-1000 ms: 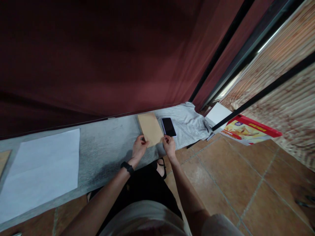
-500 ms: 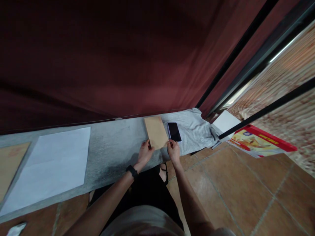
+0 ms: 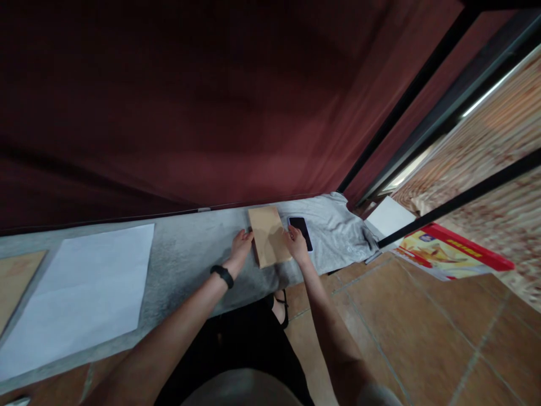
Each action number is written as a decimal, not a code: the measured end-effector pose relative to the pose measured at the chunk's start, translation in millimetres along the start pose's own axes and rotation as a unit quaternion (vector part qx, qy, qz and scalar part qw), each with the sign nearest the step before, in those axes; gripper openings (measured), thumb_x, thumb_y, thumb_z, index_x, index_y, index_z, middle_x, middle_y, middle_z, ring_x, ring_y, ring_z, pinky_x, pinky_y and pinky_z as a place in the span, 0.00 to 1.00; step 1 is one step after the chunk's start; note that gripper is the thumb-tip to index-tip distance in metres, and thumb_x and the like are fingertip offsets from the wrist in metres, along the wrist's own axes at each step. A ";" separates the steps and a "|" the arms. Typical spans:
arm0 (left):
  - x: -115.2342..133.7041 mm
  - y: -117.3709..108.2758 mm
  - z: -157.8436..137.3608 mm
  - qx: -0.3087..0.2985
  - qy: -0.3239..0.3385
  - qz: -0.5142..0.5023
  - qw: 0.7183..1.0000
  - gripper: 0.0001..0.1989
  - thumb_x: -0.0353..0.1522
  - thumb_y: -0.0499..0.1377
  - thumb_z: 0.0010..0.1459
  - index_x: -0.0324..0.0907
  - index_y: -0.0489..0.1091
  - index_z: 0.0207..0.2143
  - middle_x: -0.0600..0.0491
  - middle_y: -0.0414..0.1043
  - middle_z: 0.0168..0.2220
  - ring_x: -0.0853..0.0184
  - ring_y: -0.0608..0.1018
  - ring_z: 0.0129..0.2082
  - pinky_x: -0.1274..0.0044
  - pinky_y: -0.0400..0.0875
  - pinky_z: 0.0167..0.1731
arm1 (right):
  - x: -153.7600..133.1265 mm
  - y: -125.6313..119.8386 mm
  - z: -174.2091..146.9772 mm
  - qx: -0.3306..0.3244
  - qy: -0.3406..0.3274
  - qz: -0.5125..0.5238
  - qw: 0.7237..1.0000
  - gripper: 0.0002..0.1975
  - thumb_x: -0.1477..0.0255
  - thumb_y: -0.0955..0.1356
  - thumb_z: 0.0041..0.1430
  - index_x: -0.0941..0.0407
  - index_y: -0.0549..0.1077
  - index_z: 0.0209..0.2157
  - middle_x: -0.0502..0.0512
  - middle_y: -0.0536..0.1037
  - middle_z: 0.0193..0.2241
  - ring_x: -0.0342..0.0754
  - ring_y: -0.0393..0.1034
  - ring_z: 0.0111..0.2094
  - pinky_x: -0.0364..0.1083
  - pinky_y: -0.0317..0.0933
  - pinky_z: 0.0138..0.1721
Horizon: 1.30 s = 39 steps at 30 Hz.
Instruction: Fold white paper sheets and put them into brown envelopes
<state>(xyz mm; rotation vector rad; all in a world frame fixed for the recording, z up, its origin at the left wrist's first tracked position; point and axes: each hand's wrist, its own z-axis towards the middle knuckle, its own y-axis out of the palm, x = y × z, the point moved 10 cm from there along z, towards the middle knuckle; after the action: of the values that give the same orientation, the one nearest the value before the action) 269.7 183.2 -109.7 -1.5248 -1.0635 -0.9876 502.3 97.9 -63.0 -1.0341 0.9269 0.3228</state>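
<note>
A tan paper packet (image 3: 269, 234) with a visible thick near edge, perhaps a stack of brown paper or envelopes, lies on the grey cloth-covered bench. At its left edge is my left hand (image 3: 240, 247), fingers stretched out and apart, a dark band on the wrist. My right hand (image 3: 296, 243) is at the opposite edge, its fingers extended along the side, partly over the phone. Just right of the packet lies the dark-screened phone (image 3: 302, 230), its lower left portion covered by my right hand. Whether either hand presses on the packet is hard to tell.
A large white sheet (image 3: 88, 293) and a tan sheet (image 3: 17, 282) lie on the bench (image 3: 190, 254) to the left. A dark red curtain (image 3: 211, 124) hangs behind. On the right are black bars (image 3: 460, 194), a white board (image 3: 389, 216) and a red-yellow printed box (image 3: 448, 251).
Both hands have shifted from the packet's near corners up along its left and right sides, and their fingers have opened from a pinch. The view has tilted slightly.
</note>
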 end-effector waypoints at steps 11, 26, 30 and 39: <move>10.8 2.9 53.1 -0.010 -0.001 0.059 0.998 0.11 0.40 0.64 0.53 0.41 0.74 0.29 0.48 0.77 0.26 0.59 0.80 0.33 0.76 0.67 0.29 | -0.9 46.7 55.4 -0.033 0.007 -0.049 0.998 0.11 0.77 0.64 0.64 0.57 0.79 0.36 0.58 0.78 0.29 0.52 0.75 0.36 0.46 0.66 0.41; 14.3 -10.4 27.4 -0.014 0.047 0.134 0.990 0.14 0.34 0.60 0.59 0.40 0.74 0.48 0.45 0.79 0.39 0.59 0.80 0.40 0.71 0.71 0.43 | -25.1 28.2 27.9 -0.007 -0.045 -0.080 0.996 0.18 0.70 0.62 0.67 0.60 0.74 0.53 0.68 0.75 0.50 0.58 0.71 0.53 0.54 0.65 0.54; 21.2 -35.8 -35.0 -0.042 0.215 0.182 0.959 0.22 0.30 0.58 0.60 0.44 0.71 0.57 0.44 0.73 0.57 0.57 0.74 0.57 0.66 0.66 0.60 | -58.4 29.1 -32.9 0.004 -0.136 -0.036 0.990 0.21 0.68 0.61 0.69 0.57 0.69 0.60 0.67 0.68 0.60 0.58 0.62 0.63 0.58 0.62 0.62; -42.5 -207.5 -134.3 0.171 0.180 0.461 0.852 0.30 0.36 0.49 0.67 0.37 0.57 0.69 0.37 0.51 0.72 0.49 0.52 0.73 0.54 0.47 0.68 | -108.0 122.1 -179.5 -0.119 -0.290 -0.098 0.945 0.22 0.73 0.61 0.70 0.59 0.66 0.63 0.66 0.67 0.63 0.57 0.58 0.66 0.60 0.59 0.64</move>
<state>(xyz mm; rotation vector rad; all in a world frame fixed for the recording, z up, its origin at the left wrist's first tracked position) 48.8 70.9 -71.0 -1.2462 -0.1383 -0.3357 271.2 27.7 -84.4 -1.1534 0.2537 0.5457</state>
